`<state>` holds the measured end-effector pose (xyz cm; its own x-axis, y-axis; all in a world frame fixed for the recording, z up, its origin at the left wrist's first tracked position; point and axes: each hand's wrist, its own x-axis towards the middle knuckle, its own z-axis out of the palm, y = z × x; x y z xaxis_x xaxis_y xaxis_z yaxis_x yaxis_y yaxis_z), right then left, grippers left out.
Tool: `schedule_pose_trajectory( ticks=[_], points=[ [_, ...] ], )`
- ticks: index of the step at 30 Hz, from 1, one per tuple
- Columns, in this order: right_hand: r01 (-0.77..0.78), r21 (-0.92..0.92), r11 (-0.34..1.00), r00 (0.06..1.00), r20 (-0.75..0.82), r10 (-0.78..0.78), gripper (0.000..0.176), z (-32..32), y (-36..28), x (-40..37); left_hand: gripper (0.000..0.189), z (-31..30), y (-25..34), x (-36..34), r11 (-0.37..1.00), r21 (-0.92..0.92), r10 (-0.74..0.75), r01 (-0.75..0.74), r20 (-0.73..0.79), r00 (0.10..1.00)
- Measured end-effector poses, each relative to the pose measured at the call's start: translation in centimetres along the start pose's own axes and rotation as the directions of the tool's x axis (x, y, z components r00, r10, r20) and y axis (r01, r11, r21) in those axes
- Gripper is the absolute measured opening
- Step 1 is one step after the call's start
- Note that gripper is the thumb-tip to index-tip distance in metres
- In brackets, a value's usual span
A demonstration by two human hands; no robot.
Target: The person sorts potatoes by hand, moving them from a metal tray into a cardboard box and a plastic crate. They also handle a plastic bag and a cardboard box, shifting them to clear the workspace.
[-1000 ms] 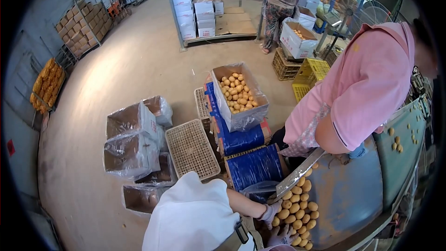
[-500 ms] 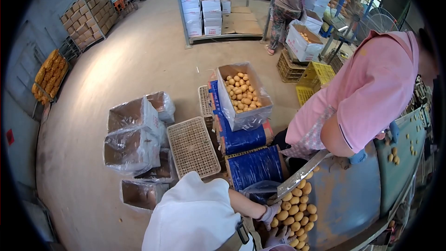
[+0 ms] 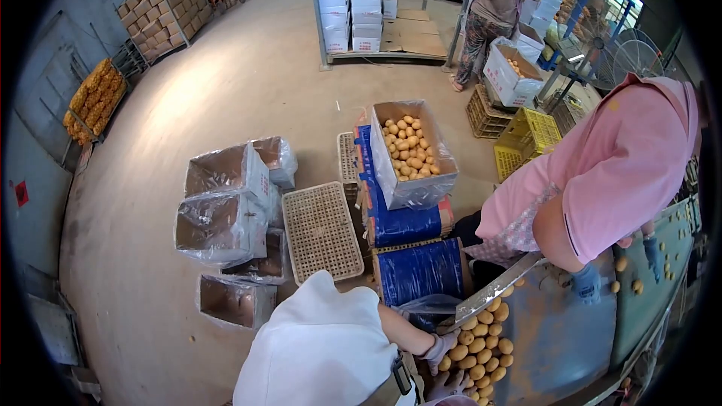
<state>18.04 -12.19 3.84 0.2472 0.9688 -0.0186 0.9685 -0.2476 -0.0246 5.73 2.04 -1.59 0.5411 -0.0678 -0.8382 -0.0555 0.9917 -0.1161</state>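
Observation:
My left hand (image 3: 441, 349), in a pale glove, reaches in from the left and rests against the edge of a pile of potatoes (image 3: 481, 347). Its fingers look stretched out, not wrapped round any one potato. Below it, at the bottom edge, my right hand (image 3: 450, 386) is gloved too, with fingers spread against the near side of the pile. The potatoes lie on a worn metal table (image 3: 556, 338), beside a slanted metal guard (image 3: 496, 286). Clear plastic film (image 3: 432, 305) sits just behind my left hand, partly hidden by my arm.
A co-worker in a pink shirt (image 3: 624, 173) stands at the right, blue-gloved hands over the table and green belt (image 3: 658, 278). An open box of potatoes (image 3: 410, 150) stands on blue-wrapped cartons (image 3: 417, 274). Left are a plastic crate (image 3: 323, 233) and several film-lined boxes (image 3: 218, 222).
The view has shifted, so the surroundings sit farther right. The co-worker's hands have moved over the table and belt. My hands stay at the potatoes with little change.

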Motion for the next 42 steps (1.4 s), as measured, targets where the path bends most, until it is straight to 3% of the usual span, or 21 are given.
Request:
schedule_pose_trajectory(
  ticks=[1, 7, 17, 31, 33, 38, 40, 42],
  points=[
    [0.0, -0.001, 1.0, 1.0, 0.001, 0.0, 0.054, 0.0, 0.0, 0.0, 0.124, 0.7, -0.1, -1.6, 0.909, -0.395, -0.169, 0.132, -0.06, 0.984],
    [-0.003, -0.007, 1.0, 1.0, 0.008, 0.003, 0.053, -0.5, -0.3, 0.0, 0.132, 0.8, -0.4, -2.1, 0.92, -0.383, -0.109, 0.076, -0.065, 0.992],
    [0.009, -0.01, 1.0, 1.0, -0.028, -0.01, 0.052, -0.4, -0.3, -0.1, 0.104, -1.6, -0.7, 4.4, 0.994, -0.066, 0.096, -0.09, 0.082, 0.992],
    [-0.002, -0.041, 0.999, 1.0, -0.014, 0.001, 0.051, -0.6, -0.3, 0.0, 0.124, 0.1, -0.3, -0.9, 0.911, -0.397, -0.147, 0.112, -0.059, 0.987],
    [-0.01, -0.003, 1.0, 1.0, -0.018, 0.01, 0.051, -0.4, -0.3, 0.0, 0.121, 0.5, -0.3, -2.6, 0.956, -0.287, -0.067, 0.053, -0.04, 0.997],
    [-0.016, -0.003, 1.0, 1.0, -0.024, 0.016, 0.051, -0.7, -0.6, 0.0, 0.112, -3.4, -0.9, 7.6, 0.967, 0.155, 0.18, -0.201, 0.135, 0.974],
    [-0.011, 0.001, 1.0, 0.999, -0.034, 0.011, 0.051, -0.7, -0.6, -0.1, 0.108, -0.5, -0.5, 0.2, 0.99, -0.129, 0.06, -0.057, 0.017, 0.998],
    [-0.002, 0.005, 1.0, 0.999, -0.054, 0.003, 0.05, -0.4, -0.4, -0.1, 0.105, 0.6, -0.4, -2.5, 0.958, -0.288, -0.025, 0.017, -0.026, 0.999]
  ],
)
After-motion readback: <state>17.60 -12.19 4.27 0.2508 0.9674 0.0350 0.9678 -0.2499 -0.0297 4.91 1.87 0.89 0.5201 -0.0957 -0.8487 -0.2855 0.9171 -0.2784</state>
